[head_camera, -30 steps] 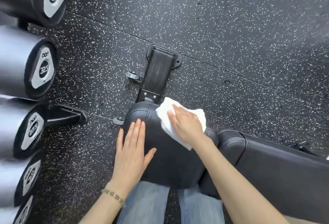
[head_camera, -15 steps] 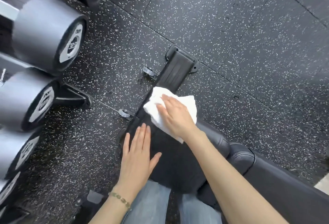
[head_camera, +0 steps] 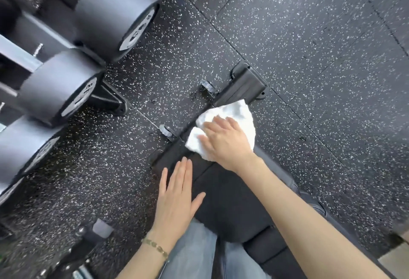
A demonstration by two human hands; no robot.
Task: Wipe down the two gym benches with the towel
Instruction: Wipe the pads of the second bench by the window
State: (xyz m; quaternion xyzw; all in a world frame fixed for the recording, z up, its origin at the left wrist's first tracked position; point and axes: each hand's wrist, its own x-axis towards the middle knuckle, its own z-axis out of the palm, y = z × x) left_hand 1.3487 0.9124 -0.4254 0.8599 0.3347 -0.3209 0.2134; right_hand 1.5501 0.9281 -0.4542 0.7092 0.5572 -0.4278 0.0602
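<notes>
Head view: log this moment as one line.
step: bench wipe | right hand: presses towel on far end of bench | left hand: flat on bench

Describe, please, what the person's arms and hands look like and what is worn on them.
Both forearms are bare, with no sleeves in view. The left hand and right hand wear no gloves, and no rings show. A thin bracelet of small green-gold links circles the left wrist.

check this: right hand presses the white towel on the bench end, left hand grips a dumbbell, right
No: in the head view the left hand lies flat on the bench pad, holding nothing. The right hand does press the towel on its end.
</notes>
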